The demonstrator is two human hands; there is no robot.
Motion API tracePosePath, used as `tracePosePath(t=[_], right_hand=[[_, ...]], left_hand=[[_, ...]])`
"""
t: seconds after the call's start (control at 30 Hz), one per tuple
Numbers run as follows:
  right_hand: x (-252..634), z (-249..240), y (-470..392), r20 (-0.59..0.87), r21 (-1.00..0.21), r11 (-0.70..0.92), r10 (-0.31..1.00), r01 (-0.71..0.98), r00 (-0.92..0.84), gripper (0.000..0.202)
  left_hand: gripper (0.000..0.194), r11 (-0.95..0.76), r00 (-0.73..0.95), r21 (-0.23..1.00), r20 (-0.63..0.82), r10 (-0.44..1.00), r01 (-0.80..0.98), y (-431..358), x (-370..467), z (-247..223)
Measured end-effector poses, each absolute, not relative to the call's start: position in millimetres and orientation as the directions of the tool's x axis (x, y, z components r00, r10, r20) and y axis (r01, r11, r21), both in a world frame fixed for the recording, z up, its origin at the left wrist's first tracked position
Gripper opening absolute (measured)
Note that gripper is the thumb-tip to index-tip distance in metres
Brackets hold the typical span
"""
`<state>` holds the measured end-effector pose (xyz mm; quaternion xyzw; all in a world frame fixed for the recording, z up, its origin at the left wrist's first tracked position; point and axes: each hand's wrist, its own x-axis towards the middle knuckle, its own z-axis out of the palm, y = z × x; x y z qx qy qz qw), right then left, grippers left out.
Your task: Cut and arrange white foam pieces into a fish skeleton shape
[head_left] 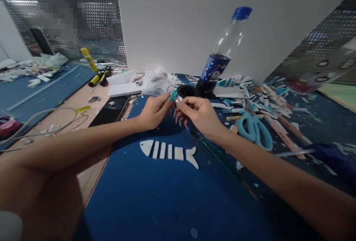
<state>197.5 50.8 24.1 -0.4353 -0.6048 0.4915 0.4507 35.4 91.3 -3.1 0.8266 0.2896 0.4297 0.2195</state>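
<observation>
My left hand is closed in a pinch on a small teal piece. Close against it, my right hand pinches something small, pale and shiny that I cannot make out; its other fingers curl below. Just behind the fingertips is a black ring-shaped object. On the blue table, nearer to me, lie white flat pieces laid out as a fish: a head with a small hole, several body strips with gaps between them, and a forked tail.
A Pepsi bottle, partly full, stands behind my right hand. Light-blue scissors lie among scraps at the right. Yellow-black cutters, a glue stick, a white phone-like object and a cable are leftward.
</observation>
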Motion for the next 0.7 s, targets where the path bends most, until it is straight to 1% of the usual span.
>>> tracePosePath(t=[0.17, 0.23, 0.37, 0.47, 0.57, 0.7], right_hand=[[200, 10, 43, 0.047, -0.999, 0.049, 0.994, 0.018, -0.096, 0.035], [202, 5, 41, 0.011, -1.0, 0.011, 0.998, -0.005, -0.058, 0.035], [204, 2, 38, -0.053, -0.998, -0.055, 0.998, -0.042, -0.039, 0.033], [204, 3, 38, -0.081, -0.995, -0.083, 0.996, -0.059, -0.042, 0.032], [204, 4, 38, -0.112, -0.99, -0.116, 0.992, -0.084, -0.049, 0.031], [204, 3, 39, -0.161, -0.979, -0.164, 0.986, -0.119, -0.037, 0.033]], left_hand=[[0.034, -0.717, 0.431, 0.533, 0.574, 0.697, 0.449, 94, 31, -2], [0.028, -0.691, 0.409, 0.467, 0.57, 0.712, 0.551, 97, 27, 0], [0.017, -0.597, 0.399, 0.289, 0.522, 0.753, 0.748, 103, 20, 1], [0.021, -0.503, 0.398, 0.145, 0.446, 0.802, 0.852, 109, 20, 0], [0.027, -0.427, 0.402, 0.003, 0.336, 0.852, 0.904, 116, 23, -2], [0.03, -0.375, 0.392, -0.118, 0.211, 0.895, 0.92, 120, 28, -3]])
